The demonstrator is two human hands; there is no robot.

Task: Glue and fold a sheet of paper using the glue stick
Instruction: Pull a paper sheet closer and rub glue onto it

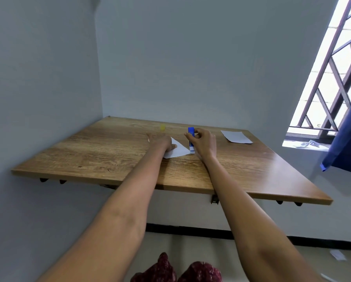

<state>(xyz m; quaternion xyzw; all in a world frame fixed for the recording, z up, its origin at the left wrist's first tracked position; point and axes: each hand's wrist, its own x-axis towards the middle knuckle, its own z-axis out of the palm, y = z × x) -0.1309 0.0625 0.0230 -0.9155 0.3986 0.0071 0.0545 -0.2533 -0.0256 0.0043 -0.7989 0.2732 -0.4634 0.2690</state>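
Observation:
A white sheet of paper (pixel 177 150), folded to a triangular shape, lies in the middle of the wooden table (pixel 101 151). My left hand (pixel 160 141) presses flat on its left part and hides that side. My right hand (pixel 203 142) grips a blue glue stick (pixel 191 139), held upright with its lower end down on the paper's right corner. A small yellow cap (pixel 162 127) stands on the table behind my left hand.
A second white sheet (pixel 236 136) lies at the table's back right. The table is a wall-mounted shelf in a corner, with walls at the left and back. A barred window (pixel 333 78) and a blue curtain (pixel 349 143) are at the right.

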